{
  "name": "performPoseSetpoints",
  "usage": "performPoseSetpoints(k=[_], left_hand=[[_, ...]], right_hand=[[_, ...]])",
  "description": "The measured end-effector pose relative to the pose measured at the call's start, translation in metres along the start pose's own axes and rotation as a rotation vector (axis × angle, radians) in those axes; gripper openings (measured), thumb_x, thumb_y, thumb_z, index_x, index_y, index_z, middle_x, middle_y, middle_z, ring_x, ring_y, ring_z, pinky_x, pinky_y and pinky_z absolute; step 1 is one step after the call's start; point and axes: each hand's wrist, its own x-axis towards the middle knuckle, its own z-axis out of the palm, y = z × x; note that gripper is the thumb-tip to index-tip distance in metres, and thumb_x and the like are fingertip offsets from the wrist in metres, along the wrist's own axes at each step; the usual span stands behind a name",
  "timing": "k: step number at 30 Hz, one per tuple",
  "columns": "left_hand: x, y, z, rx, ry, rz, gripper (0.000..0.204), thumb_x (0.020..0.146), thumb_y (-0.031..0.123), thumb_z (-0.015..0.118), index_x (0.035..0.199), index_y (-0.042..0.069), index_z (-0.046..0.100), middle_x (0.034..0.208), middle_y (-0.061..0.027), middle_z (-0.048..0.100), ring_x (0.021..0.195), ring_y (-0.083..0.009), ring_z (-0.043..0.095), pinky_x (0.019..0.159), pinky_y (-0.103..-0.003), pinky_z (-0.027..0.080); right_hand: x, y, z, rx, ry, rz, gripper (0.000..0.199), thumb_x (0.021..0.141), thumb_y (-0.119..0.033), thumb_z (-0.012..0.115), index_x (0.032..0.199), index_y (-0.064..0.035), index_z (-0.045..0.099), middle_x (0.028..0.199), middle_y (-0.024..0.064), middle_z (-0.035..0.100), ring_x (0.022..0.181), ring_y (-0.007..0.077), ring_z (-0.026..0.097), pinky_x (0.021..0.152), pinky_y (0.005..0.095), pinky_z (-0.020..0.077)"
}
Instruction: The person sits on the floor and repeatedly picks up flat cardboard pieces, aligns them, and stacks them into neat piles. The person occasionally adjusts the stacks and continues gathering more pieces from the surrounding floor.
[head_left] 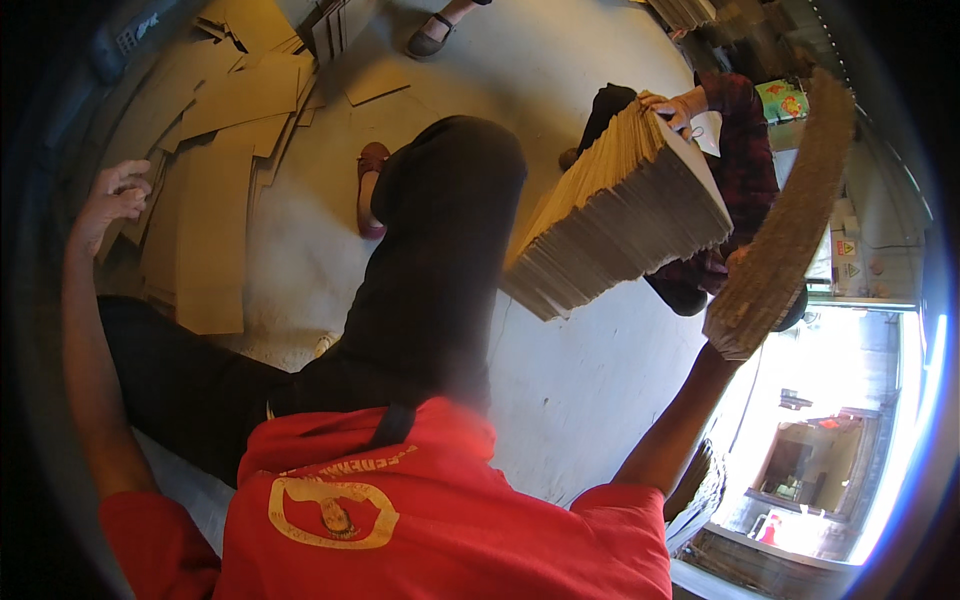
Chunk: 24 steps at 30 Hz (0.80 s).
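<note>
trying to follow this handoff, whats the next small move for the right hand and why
Probably lower the right hand's cardboard stack toward the floor. It is held high and steeply tilted at arm's length, a co-worker's hand holds another stack right beside it, and the left hand is far off, empty.

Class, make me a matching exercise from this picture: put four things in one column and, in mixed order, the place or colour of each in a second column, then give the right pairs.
Things:
1. left hand
2. right hand
3. shirt
4. loose cardboard sheets

Descriptions:
A. red
B. lying on the floor, upper left
C. holding up a cardboard stack
D. holding nothing, above the floor sheets

Pairs: 1-D, 2-C, 3-A, 4-B
</note>
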Motion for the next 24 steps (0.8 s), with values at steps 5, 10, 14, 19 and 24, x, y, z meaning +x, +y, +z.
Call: performPoseSetpoints(k=[5,10,14,19,24], left_hand=[[-0.006,-0.019,0.003,0.028,0.006,-0.033,0.055,0.082,0.025,0.064,0.129,0.002,0.046,0.101,-0.0073,0.056,0.083,-0.0124,0.055,0.075,-0.026,0.047],[0.002,-0.027,0.003,0.010,-0.022,-0.024,0.061,0.078,0.027,0.068,0.129,0.002,0.045,0.100,-0.0081,0.056,0.080,-0.0127,0.055,0.072,-0.026,0.048],[-0.001,-0.050,-0.016,-0.013,0.022,-0.024,0.056,0.081,0.019,0.066,0.130,0.003,0.044,0.095,-0.0065,0.057,0.079,-0.0136,0.055,0.070,-0.026,0.047],[0.008,-0.050,-0.023,0.176,0.033,0.149,0.040,0.081,0.002,0.054,0.120,0.001,0.055,0.107,-0.0064,0.061,0.094,-0.0152,0.056,0.084,-0.030,0.044],[0.001,-0.047,-0.009,0.078,0.089,0.146,0.043,0.078,0.004,0.059,0.120,-0.002,0.053,0.100,-0.0065,0.062,0.093,-0.0169,0.056,0.086,-0.030,0.044]], right_hand=[[0.027,-0.082,0.092,0.900,-0.826,0.465,0.063,0.089,-0.039,0.054,0.132,0.0028,0.036,0.132,0.0196,0.042,0.116,0.0322,0.047,0.098,0.0439,0.0413],[-0.010,-0.016,0.235,0.498,-0.050,0.218,0.050,0.080,-0.037,0.064,0.118,-0.0071,0.049,0.108,0.0093,0.054,0.098,0.0187,0.052,0.085,0.0348,0.0437],[-0.025,-0.005,0.348,0.806,-0.349,0.377,0.044,0.076,-0.030,0.069,0.109,-0.0036,0.055,0.092,0.0068,0.060,0.081,0.0141,0.057,0.073,0.0276,0.0468],[-0.039,-0.037,0.409,1.145,-0.637,0.529,0.053,0.074,-0.022,0.071,0.116,0.0044,0.051,0.098,0.0122,0.063,0.085,0.0187,0.064,0.078,0.0301,0.0526],[-0.053,-0.026,0.440,1.082,-0.677,0.578,0.053,0.076,-0.026,0.070,0.117,0.0025,0.051,0.099,0.0091,0.062,0.085,0.0153,0.063,0.075,0.0288,0.0517]])
